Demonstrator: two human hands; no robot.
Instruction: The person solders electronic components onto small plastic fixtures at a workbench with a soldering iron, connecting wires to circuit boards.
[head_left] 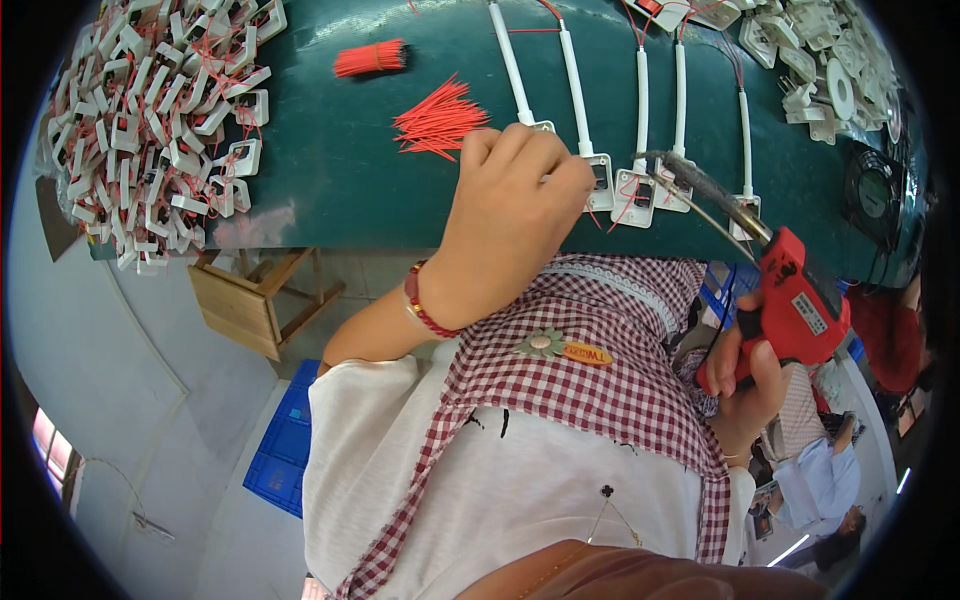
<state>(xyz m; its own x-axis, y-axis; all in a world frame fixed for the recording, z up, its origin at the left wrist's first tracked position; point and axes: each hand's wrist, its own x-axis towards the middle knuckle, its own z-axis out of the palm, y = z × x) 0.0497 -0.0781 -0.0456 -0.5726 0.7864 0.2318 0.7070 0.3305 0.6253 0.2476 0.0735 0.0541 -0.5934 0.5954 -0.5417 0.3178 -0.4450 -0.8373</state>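
Note:
My right hand (752, 385) is wrapped round the handle of a red soldering gun (800, 300). The gun's metal tip points up and left, close over a white plastic housing (633, 205) with thin red wires. My left hand (512, 215) is closed above the table's near edge, beside another white housing (600, 190); its fingertips are hidden, so what they pinch does not show. Several such housings, each on a long white tube (577, 95), lie in a row.
Loose red wires (440, 120) and a tied red wire bundle (368, 60) lie on the green table (330, 165). Wired white housings (160, 130) are heaped at left, white plastic parts (830, 75) at far right. A wooden stool (240, 305) and blue crate (285, 440) stand below.

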